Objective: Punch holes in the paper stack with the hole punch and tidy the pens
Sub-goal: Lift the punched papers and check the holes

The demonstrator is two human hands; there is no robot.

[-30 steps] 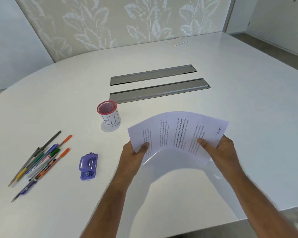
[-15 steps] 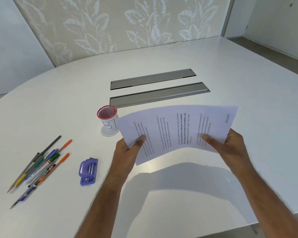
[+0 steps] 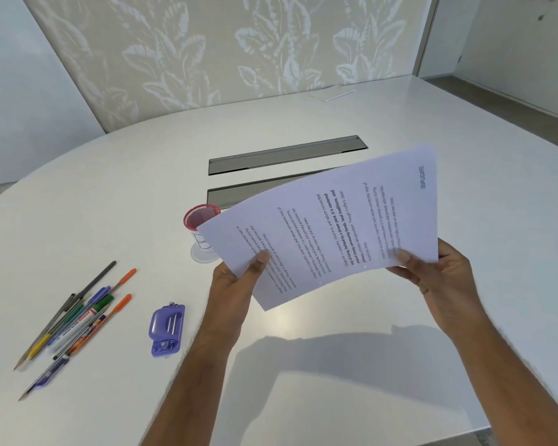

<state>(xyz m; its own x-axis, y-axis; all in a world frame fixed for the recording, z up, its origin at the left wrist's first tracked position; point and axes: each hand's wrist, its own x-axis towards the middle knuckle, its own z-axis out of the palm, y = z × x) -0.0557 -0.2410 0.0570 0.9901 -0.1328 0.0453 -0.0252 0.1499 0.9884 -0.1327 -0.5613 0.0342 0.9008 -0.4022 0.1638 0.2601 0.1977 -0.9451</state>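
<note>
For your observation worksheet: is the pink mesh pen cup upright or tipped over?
Upright. The pen cup stands on the table, rim up, partly behind the paper stack.

Your two forearms come in bare from the lower edge, with no sleeve reaching them. Your left hand (image 3: pixel 236 284) and right hand (image 3: pixel 445 275) are gloveless, thumbnails short and plain, wrists and fingers unadorned.

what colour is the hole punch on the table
Purple, with metal parts; the hole punch shows in the head view.
</note>
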